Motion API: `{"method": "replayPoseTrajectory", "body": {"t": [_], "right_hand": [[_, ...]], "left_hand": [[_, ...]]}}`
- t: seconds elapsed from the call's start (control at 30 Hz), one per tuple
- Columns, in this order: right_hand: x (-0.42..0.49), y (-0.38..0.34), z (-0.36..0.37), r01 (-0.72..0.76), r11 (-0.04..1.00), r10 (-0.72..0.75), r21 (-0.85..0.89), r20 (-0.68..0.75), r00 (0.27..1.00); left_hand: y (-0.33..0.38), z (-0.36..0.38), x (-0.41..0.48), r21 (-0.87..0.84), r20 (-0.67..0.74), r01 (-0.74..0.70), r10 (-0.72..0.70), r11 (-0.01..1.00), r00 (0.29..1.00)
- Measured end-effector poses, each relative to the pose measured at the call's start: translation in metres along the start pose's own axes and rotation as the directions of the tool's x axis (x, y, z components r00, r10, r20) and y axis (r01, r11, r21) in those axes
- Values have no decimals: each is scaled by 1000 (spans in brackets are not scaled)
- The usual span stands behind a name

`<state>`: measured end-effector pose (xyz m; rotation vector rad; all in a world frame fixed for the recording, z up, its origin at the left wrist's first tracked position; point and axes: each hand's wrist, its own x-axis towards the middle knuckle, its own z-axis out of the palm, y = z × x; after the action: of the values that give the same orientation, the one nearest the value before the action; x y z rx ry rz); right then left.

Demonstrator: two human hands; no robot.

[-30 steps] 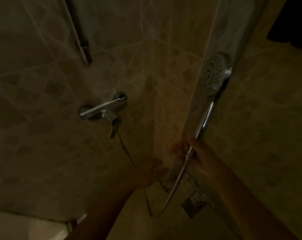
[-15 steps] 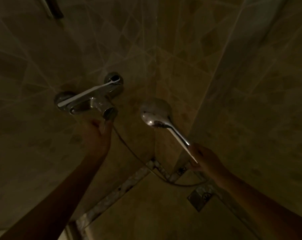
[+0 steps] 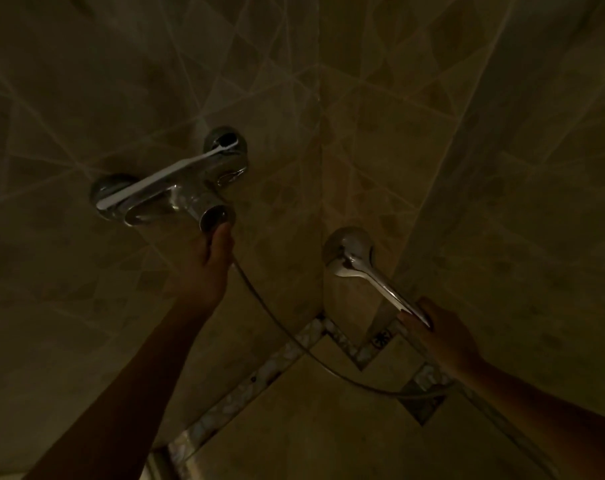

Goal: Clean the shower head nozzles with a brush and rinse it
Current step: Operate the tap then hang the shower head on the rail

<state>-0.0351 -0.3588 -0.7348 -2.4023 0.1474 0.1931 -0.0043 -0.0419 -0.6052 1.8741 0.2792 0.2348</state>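
Dim beige and chrome

Beige-brown wall tiles crossed with pale diagonal lines and darker diamonds. Shiny silver chrome on tap, shower head and hose. Speckled white mosaic strip along tan floor.

Right hand clasps the shower head by its handle — left hand touches the mixer tap lever.
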Motion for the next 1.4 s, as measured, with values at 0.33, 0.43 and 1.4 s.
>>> {"method": "replayPoseTrajectory", "body": {"t": [0.33, 0.43, 1.4], "right_hand": [[15, 19, 26, -42, 999, 43, -24, 42, 998], [14, 20, 34, -36, 999, 36, -13, 30, 999], [24, 36, 49, -126, 988, 117, 90, 99, 988]], "left_hand": [[10, 12, -7, -43, -48, -23, 21, 999, 999], [5, 13, -3, -24, -65, -1, 0, 1000, 998], [13, 14, -5, -63, -39, 31, -33, 998, 999]]}}
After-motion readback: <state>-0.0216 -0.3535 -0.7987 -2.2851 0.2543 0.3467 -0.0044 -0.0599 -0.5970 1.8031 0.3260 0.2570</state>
